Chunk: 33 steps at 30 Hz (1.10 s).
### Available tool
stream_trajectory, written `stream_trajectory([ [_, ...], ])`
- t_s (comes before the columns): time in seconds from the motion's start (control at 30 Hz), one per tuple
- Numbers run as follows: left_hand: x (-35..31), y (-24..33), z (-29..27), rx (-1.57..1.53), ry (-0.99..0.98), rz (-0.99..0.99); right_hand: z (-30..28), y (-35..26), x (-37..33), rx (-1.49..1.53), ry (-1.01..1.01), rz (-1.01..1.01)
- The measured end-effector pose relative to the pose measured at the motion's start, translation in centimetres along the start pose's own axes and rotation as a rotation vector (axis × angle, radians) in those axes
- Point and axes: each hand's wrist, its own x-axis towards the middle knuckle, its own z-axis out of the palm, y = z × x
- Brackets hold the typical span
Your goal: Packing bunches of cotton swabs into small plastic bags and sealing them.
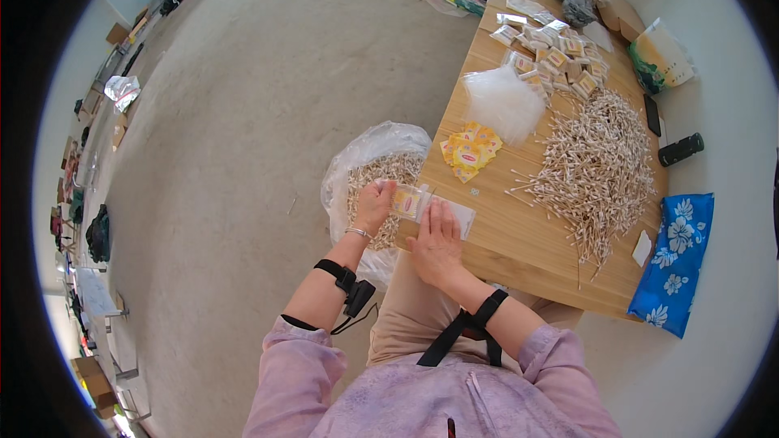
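Note:
My left hand [375,207] pinches one end of a small clear plastic packet [408,202] with a yellow card inside, just off the table's near left corner. Flat on the packet's other end lies my right hand [438,245], fingers stretched out and close together. A whitish strip [462,217] shows past its fingertips; whether it is the packet's flap or a separate piece I cannot tell. Below and behind my left hand stands a big clear bag [334,181] of loose cotton swabs. On the table, yellow printed cards [471,151] lie in a small heap beyond my hands.
A large pile of cotton swabs [596,170] covers the table's right part. Behind the cards are clear empty bags [505,101] and many filled packets [560,57]. A phone [652,115], a black cylinder [681,149] and a blue flowered pouch [673,264] line the right edge.

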Motion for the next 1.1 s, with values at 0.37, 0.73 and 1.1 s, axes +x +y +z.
stream_trajectory([
  [0.37, -0.3, 0.4, -0.1, -0.075, 0.0, -0.012, 2.1, -1.3, -0.5, 0.025, -0.157, -0.05],
  [0.73, 0.7, 0.5, -0.5, 0.18, -0.041, -0.138, -0.9, 4.9, -1.8, -0.03, 0.043, 0.099],
  [1.1, -4.8, 8.1, 8.9, 0.604, -0.089, 0.796, -7.5, 25.3, -12.8, -0.045, 0.467, 1.113],
])
